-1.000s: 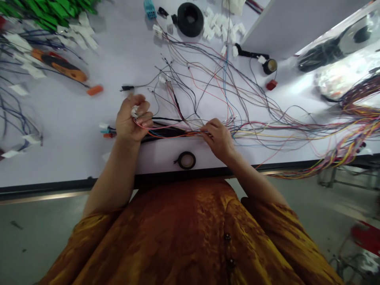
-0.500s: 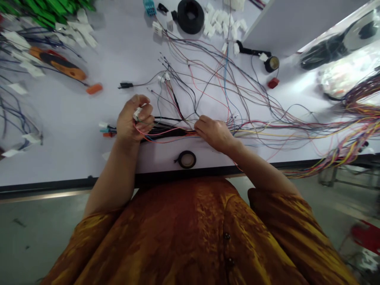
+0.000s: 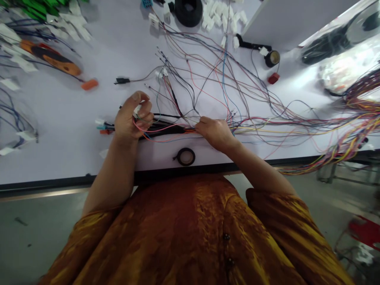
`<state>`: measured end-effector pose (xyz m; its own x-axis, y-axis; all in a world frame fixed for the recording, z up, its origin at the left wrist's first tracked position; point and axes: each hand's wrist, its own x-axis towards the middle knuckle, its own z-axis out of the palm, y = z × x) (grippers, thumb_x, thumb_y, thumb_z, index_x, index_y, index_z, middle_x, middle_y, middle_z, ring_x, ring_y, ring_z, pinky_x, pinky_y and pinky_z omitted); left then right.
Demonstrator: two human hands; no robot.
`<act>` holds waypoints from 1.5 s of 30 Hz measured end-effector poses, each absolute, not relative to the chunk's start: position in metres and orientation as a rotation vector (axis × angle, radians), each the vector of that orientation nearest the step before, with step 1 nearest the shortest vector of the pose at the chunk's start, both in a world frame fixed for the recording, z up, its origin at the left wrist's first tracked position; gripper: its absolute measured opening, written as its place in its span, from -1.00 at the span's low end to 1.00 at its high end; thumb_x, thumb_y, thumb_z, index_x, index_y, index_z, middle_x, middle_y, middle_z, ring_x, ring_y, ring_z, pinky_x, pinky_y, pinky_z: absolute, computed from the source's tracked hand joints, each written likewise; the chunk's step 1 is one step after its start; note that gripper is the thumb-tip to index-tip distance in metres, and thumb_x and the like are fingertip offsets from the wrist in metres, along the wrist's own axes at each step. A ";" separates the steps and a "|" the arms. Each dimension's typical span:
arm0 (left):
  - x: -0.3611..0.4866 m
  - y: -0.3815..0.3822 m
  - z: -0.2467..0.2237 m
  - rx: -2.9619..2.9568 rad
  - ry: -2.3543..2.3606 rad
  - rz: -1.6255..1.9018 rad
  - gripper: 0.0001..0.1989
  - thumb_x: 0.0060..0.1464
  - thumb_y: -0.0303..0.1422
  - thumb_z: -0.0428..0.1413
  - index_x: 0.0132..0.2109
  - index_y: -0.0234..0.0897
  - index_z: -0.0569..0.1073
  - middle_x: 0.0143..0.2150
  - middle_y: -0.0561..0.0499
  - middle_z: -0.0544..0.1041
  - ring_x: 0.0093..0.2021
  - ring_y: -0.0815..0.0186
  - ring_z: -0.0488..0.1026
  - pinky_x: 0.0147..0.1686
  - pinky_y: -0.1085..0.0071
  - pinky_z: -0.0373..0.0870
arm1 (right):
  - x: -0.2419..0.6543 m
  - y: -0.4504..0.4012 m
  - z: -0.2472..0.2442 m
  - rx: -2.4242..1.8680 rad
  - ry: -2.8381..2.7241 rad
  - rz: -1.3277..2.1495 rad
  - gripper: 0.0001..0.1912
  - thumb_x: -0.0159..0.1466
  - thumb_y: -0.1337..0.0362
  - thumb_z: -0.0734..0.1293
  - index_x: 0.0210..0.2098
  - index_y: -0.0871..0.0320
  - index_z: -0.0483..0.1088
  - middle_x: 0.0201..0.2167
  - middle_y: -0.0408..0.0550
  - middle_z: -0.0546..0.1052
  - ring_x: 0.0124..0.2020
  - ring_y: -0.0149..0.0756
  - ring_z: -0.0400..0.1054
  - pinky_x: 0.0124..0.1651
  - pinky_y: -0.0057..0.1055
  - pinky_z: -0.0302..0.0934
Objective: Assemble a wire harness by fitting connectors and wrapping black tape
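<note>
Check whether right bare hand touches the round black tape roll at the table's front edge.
Apart: the head view shows white tabletop between the right hand and the black tape roll.

Two hands [image 3: 134,115] [image 3: 216,133], three unwrapped rolls [image 3: 190,19] [image 3: 179,157] [image 3: 268,59]

The wire bundle [image 3: 170,130] crosses the table [image 3: 68,130]; before it, tape roll [image 3: 186,157]; behind, connectors [image 3: 217,19]; left, tool [image 3: 56,59]; right, bag [image 3: 341,77].

You see the desk [image 3: 68,132] softly lit, glare on the plastic bag [image 3: 341,79] at its right, dim floor [image 3: 44,233] below it.
</note>
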<state>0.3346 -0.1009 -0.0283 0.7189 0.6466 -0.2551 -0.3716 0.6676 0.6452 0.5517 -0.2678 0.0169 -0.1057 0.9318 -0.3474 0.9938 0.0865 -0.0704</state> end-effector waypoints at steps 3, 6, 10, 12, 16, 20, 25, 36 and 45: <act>0.336 -0.103 -0.026 0.592 0.549 0.626 -0.62 0.37 -0.28 -0.17 -0.31 -0.28 0.46 -0.65 0.21 0.02 -0.74 0.56 -0.33 -0.80 0.58 -0.37 | 0.549 -0.267 0.015 1.968 2.146 -0.414 -0.69 0.46 0.40 0.08 -0.09 0.16 0.45 -0.09 0.03 0.52 -0.31 -0.32 0.36 -0.45 -0.30 -0.15; 0.337 -0.106 -0.022 0.596 0.567 0.626 -0.65 0.34 -0.29 -0.13 -0.32 -0.28 0.46 -0.65 0.20 0.02 -0.73 0.56 -0.32 -0.78 0.59 -0.36 | 0.543 -0.265 0.018 2.033 2.073 -0.405 -0.66 0.47 0.37 0.05 -0.06 0.18 0.44 -0.02 0.07 0.50 -0.31 -0.31 0.36 -0.45 -0.30 -0.12; 0.338 -0.107 -0.017 0.606 0.571 0.623 -0.66 0.32 -0.32 -0.14 -0.32 -0.28 0.46 -0.66 0.20 0.02 -0.72 0.55 -0.32 -0.77 0.59 -0.36 | 0.536 -0.261 0.026 2.118 1.990 -0.453 -0.65 0.49 0.32 0.04 -0.02 0.16 0.44 0.04 0.07 0.47 -0.30 -0.32 0.38 -0.44 -0.32 -0.10; 0.339 -0.108 -0.017 0.594 0.587 0.627 -0.63 0.34 -0.31 -0.16 -0.34 -0.28 0.44 -0.66 0.20 0.00 -0.72 0.55 -0.34 -0.76 0.59 -0.39 | 0.534 -0.260 0.028 2.141 1.985 -0.474 -0.65 0.49 0.31 0.04 -0.02 0.15 0.44 0.04 0.06 0.47 -0.28 -0.31 0.38 -0.42 -0.34 -0.09; 0.339 -0.107 -0.021 0.583 0.587 0.637 -0.67 0.33 -0.34 -0.14 -0.32 -0.28 0.43 -0.65 0.20 0.03 -0.71 0.55 -0.34 -0.75 0.59 -0.38 | 0.537 -0.266 0.027 2.181 1.956 -0.504 -0.67 0.49 0.33 0.07 0.01 0.15 0.43 -0.04 0.06 0.51 -0.25 -0.29 0.37 -0.37 -0.35 -0.03; 0.338 -0.106 -0.025 0.593 0.551 0.645 -0.67 0.33 -0.31 -0.12 -0.32 -0.30 0.44 -0.66 0.21 0.04 -0.73 0.57 -0.31 -0.76 0.60 -0.37 | 0.543 -0.280 0.020 2.216 2.007 -0.521 -0.70 0.48 0.31 0.11 -0.04 0.16 0.47 -0.07 0.06 0.52 -0.12 -0.23 0.38 -0.28 -0.36 0.05; 0.338 -0.107 -0.019 0.558 0.562 0.616 -0.60 0.39 -0.33 -0.20 -0.34 -0.28 0.44 -0.66 0.20 0.06 -0.73 0.56 -0.29 -0.77 0.62 -0.34 | 0.546 -0.293 0.012 2.269 2.060 -0.516 -0.68 0.48 0.33 0.11 -0.04 0.16 0.48 -0.07 0.06 0.51 -0.09 -0.24 0.35 -0.21 -0.36 0.09; 0.341 -0.107 -0.014 0.550 0.605 0.625 -0.48 0.40 -0.35 -0.30 -0.38 -0.29 0.46 -0.69 0.19 0.03 -0.77 0.56 -0.29 -0.81 0.63 -0.35 | 0.542 -0.293 0.010 2.304 2.073 -0.573 -0.65 0.51 0.24 0.10 0.05 0.15 0.47 -0.10 0.06 0.59 -0.06 -0.22 0.40 -0.08 -0.34 0.14; 0.338 -0.108 -0.019 0.584 0.579 0.639 -0.68 0.32 -0.35 -0.13 -0.35 -0.28 0.43 -0.66 0.20 0.06 -0.75 0.56 -0.28 -0.78 0.61 -0.33 | 0.549 -0.263 0.019 2.072 2.007 -0.568 -0.71 0.47 0.30 0.14 -0.09 0.10 0.50 -0.13 -0.01 0.63 -0.23 -0.22 0.48 -0.38 -0.31 -0.05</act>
<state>0.3381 -0.1076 -0.0190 0.6605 0.6840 -0.3096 -0.3753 0.6579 0.6530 0.5488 -0.2630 0.0192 0.0038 0.9139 -0.4059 0.9911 -0.0574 -0.1200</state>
